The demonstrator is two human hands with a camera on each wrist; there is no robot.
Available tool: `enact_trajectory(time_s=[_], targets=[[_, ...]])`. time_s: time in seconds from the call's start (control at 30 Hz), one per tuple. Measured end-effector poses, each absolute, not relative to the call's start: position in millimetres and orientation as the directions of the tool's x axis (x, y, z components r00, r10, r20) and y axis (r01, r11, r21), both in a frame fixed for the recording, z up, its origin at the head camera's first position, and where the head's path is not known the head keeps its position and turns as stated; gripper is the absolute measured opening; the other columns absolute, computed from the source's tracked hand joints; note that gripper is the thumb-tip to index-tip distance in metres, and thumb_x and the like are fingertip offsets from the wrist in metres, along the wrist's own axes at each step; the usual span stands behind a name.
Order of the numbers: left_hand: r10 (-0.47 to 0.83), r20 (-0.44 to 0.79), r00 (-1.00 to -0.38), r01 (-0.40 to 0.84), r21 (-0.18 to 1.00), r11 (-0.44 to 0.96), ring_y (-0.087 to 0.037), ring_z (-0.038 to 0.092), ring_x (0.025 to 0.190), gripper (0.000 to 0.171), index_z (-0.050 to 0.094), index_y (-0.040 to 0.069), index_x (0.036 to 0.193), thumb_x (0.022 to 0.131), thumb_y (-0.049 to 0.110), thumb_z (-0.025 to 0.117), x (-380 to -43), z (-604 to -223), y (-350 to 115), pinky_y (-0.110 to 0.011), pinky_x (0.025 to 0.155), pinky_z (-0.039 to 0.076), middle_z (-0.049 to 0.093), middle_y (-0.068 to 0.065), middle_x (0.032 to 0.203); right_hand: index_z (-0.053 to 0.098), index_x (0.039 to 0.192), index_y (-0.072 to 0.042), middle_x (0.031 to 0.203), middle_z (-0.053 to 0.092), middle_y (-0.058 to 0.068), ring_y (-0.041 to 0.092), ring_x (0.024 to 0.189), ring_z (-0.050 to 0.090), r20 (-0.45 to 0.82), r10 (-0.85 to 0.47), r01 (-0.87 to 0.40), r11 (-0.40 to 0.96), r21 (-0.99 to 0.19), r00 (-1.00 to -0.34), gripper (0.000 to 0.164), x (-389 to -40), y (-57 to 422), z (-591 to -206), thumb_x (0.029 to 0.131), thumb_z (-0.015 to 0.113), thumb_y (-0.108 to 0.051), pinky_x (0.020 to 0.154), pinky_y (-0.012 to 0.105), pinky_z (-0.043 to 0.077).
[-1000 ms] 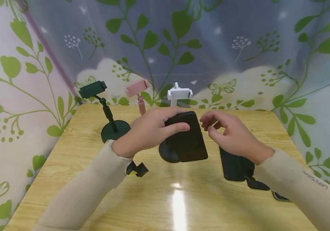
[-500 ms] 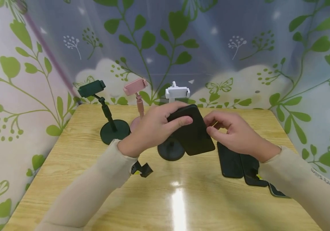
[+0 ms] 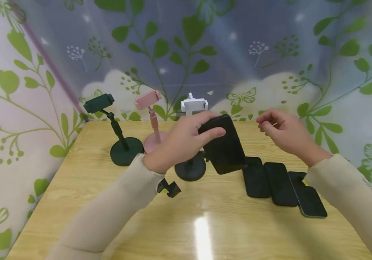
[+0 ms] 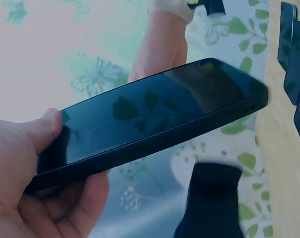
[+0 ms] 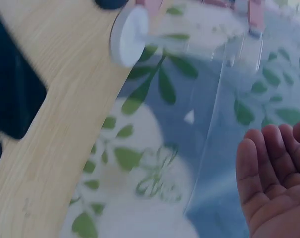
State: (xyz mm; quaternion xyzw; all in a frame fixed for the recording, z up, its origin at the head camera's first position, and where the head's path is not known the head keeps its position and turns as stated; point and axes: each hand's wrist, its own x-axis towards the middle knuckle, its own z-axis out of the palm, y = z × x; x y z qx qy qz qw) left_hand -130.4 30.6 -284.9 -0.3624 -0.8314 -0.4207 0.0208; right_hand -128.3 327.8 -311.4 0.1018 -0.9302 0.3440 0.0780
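A black phone [image 3: 224, 146] is held up by my left hand [image 3: 189, 139], thumb on its screen and fingers curled beneath, as the left wrist view shows. It tilts over the table, partly in front of a black phone stand, whose round base [image 3: 190, 170] shows below. The stand's upper part is mostly hidden by my hand and the phone in the head view. My right hand [image 3: 285, 131] hovers to the right of the phone, fingers loosely curled with nothing in them. In the right wrist view its fingers [image 5: 269, 158] and palm are bare.
Three dark phones, a left one [image 3: 256, 178], a middle one [image 3: 280, 185] and a right one [image 3: 309, 198], lie side by side on the wooden table [image 3: 238, 231]. Behind stand a green phone stand [image 3: 125, 151], a pink one [image 3: 154, 122] and a white one [image 3: 194, 104]. Leaf-patterned curtain surrounds the table.
My right hand has left the held phone's right edge and moved right. My left hand has shifted a little to the right with the phone. The view has turned slightly rightward.
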Motion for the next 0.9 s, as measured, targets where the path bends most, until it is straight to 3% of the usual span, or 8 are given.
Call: enact_trajectory(time_s=[0.03, 0.13, 0.27, 0.53, 0.67, 0.77, 0.9], targets=[[0.599, 0.322, -0.733, 0.621, 0.676, 0.396, -0.001, 0.059, 0.086, 0.047, 0.054, 0.030, 0.129, 0.089, 0.056, 0.053, -128.8, -286.8, 37.2, -0.028, 0.082, 0.048, 0.060, 0.015, 0.118, 0.061, 0.106, -0.020, 0.096, 0.065, 0.000, 0.011, 0.078, 0.061, 0.211, -0.126, -0.233, 0.747, -0.623, -0.969, 0.022, -129.2, 335.4, -313.0, 0.098, 0.047, -0.034, 0.060, 0.028, 0.048], [0.624, 0.260, -0.737, 0.602, 0.673, 0.430, -0.006, 0.057, 0.072, 0.047, 0.051, 0.033, 0.127, 0.088, 0.059, 0.052, -123.4, -298.5, 58.0, -0.028, 0.070, 0.048, 0.065, 0.010, 0.094, 0.061, 0.106, -0.018, 0.096, 0.064, 0.002, 0.011, 0.078, 0.061, 0.199, -0.105, -0.208, 0.761, -0.615, -0.974, 0.022, -129.4, 354.7, -317.9, 0.098, 0.047, -0.034, 0.063, 0.026, 0.049], [0.653, 0.225, -0.723, 0.621, 0.625, 0.473, -0.012, 0.046, 0.049, 0.043, 0.047, 0.031, 0.123, 0.089, 0.058, 0.049, -117.5, -325.4, 84.4, -0.028, 0.051, 0.041, 0.052, 0.005, 0.059, 0.060, 0.106, -0.018, 0.097, 0.064, 0.003, 0.012, 0.079, 0.061, 0.165, -0.092, -0.175, 0.774, -0.608, -0.982, 0.022, -124.5, 371.7, -322.5, 0.098, 0.047, -0.033, 0.065, 0.027, 0.050], [0.705, 0.412, -0.577, 0.817, 0.297, 0.494, 0.000, 0.045, 0.049, 0.030, 0.051, 0.023, 0.116, 0.095, 0.044, 0.051, -103.1, -349.7, 108.0, -0.019, 0.047, 0.035, 0.052, 0.015, 0.068, 0.060, 0.107, -0.016, 0.098, 0.064, 0.003, 0.017, 0.082, 0.062, 0.100, -0.143, -0.175, 0.778, -0.604, -0.985, 0.021, -113.8, 380.4, -327.5, 0.098, 0.047, -0.029, 0.066, 0.031, 0.050], [0.707, 0.475, -0.525, 0.850, 0.240, 0.470, 0.003, 0.045, 0.051, 0.029, 0.052, 0.021, 0.115, 0.096, 0.042, 0.051, -91.4, -355.9, 115.8, -0.018, 0.046, 0.035, 0.052, 0.016, 0.068, 0.061, 0.106, -0.015, 0.097, 0.063, 0.002, 0.016, 0.084, 0.061, 0.111, -0.163, -0.197, 0.780, -0.594, -0.980, 0.019, -111.4, 381.2, -329.8, 0.098, 0.047, -0.026, 0.067, 0.029, 0.050], [0.692, 0.421, -0.586, 0.807, 0.381, 0.451, 0.004, 0.046, 0.051, 0.033, 0.052, 0.022, 0.118, 0.095, 0.045, 0.049, -87.9, -376.9, 120.4, -0.017, 0.048, 0.037, 0.055, 0.015, 0.069, 0.061, 0.105, -0.016, 0.096, 0.063, 0.001, 0.015, 0.083, 0.061, 0.126, -0.181, -0.220, 0.782, -0.582, -0.975, 0.017, -109.5, 379.2, -330.8, 0.098, 0.048, -0.024, 0.068, 0.028, 0.050], [0.595, 0.269, -0.757, 0.599, 0.648, 0.471, 0.003, 0.054, 0.066, 0.040, 0.054, 0.028, 0.123, 0.092, 0.053, 0.049, -95.1, -415.5, 115.5, -0.020, 0.063, 0.045, 0.065, 0.013, 0.089, 0.063, 0.102, -0.017, 0.093, 0.064, -0.003, 0.013, 0.081, 0.060, 0.155, -0.224, -0.272, 0.790, -0.549, -0.962, 0.013, -105.7, 372.6, -332.2, 0.096, 0.052, -0.022, 0.068, 0.027, 0.050]])
